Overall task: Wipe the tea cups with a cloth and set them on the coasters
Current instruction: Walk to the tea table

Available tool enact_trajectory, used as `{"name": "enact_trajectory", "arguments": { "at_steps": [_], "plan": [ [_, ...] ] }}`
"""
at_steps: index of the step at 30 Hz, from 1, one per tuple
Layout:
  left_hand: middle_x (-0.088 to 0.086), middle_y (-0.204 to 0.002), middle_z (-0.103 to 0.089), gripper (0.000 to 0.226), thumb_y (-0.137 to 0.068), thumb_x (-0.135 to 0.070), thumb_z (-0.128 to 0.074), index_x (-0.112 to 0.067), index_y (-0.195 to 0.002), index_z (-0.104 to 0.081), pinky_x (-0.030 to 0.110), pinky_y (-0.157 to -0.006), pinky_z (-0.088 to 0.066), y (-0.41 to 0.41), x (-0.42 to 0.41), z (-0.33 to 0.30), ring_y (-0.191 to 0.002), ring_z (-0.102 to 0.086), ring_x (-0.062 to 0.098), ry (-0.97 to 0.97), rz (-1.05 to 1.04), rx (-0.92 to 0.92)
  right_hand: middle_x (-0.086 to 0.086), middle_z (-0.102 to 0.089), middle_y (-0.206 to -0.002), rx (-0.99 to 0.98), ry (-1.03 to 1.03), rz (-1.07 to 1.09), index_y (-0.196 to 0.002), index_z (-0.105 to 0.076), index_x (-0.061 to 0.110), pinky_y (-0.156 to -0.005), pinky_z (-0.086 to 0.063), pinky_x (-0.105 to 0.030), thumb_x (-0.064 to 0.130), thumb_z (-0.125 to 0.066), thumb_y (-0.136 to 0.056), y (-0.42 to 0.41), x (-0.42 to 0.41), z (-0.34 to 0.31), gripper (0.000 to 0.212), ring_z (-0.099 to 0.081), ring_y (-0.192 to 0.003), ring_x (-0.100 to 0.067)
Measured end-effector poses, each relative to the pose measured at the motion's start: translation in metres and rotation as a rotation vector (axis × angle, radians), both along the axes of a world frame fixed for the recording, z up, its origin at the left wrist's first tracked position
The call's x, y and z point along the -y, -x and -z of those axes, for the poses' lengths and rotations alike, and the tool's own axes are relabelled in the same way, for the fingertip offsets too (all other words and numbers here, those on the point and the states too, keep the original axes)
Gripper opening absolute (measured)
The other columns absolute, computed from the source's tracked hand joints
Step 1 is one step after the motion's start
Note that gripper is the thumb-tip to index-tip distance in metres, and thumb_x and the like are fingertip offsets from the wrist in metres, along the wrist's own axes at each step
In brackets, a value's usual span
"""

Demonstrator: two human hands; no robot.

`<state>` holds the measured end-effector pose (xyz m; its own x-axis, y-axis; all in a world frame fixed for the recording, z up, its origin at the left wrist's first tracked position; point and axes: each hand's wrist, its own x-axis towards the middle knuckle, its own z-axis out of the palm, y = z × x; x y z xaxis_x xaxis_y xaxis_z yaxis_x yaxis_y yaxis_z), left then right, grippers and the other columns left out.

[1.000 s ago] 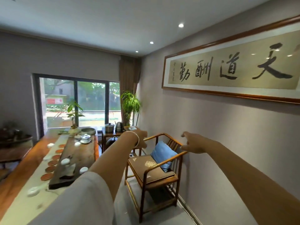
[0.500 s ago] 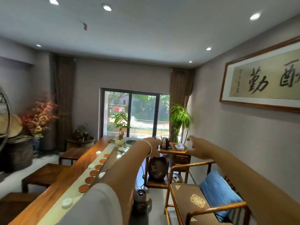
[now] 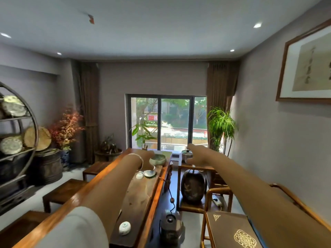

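So both hands are stretched out holding nothing: left hand open by the green bowl, right hand open too. Tea cups sit on the bench's wooden tray; contents unclear.

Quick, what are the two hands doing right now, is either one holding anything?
Left hand: stretched out over the long table, holding nothing visible; fingers too blurred to tell.
Right hand: open, fingers spread, holding nothing.
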<state>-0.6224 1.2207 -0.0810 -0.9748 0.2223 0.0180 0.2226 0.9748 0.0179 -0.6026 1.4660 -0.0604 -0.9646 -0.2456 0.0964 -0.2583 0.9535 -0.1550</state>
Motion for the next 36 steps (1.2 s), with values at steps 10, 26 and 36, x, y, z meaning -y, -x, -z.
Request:
{"name": "enact_trajectory", "arguments": {
  "at_steps": [10,26,36],
  "plan": [
    [0.005,-0.124,-0.061,0.051,-0.082,-0.035,-0.062,-0.021,-0.129,-0.047,0.036,-0.086,-0.050,0.158,-0.034,-0.008,-0.104,-0.059,0.027,-0.088,-0.157,-0.037,-0.016,-0.049,-0.138,0.032,0.044,-0.170,-0.141,-0.030,0.012,-0.094,-0.043,-0.038,0.037,-0.059,-0.089,0.184,-0.033,-0.013,0.064,-0.051,-0.120,-0.031],
    [0.005,-0.136,-0.052,0.060,-0.086,-0.035,-0.063,-0.022,-0.139,-0.038,0.035,-0.095,-0.046,0.329,0.092,0.042,-0.118,-0.054,0.025,-0.137,-0.465,0.037,-0.019,-0.056,-0.126,0.065,-0.016,-0.494,-0.133,-0.038,0.005,-0.081,-0.044,-0.032,0.034,-0.060,-0.088,0.431,0.106,0.039,0.058,-0.055,-0.112,-0.033],
    [0.005,-0.133,-0.053,0.061,-0.085,-0.037,-0.061,-0.021,-0.140,-0.037,0.036,-0.093,-0.047,0.451,0.216,0.038,-0.114,-0.055,0.024,-0.212,-0.638,0.075,-0.017,-0.055,-0.128,0.081,-0.054,-0.642,-0.142,-0.029,0.009,-0.082,-0.045,-0.033,0.034,-0.058,-0.088,0.584,0.234,0.035,0.066,-0.055,-0.113,-0.032]
  ]
}}
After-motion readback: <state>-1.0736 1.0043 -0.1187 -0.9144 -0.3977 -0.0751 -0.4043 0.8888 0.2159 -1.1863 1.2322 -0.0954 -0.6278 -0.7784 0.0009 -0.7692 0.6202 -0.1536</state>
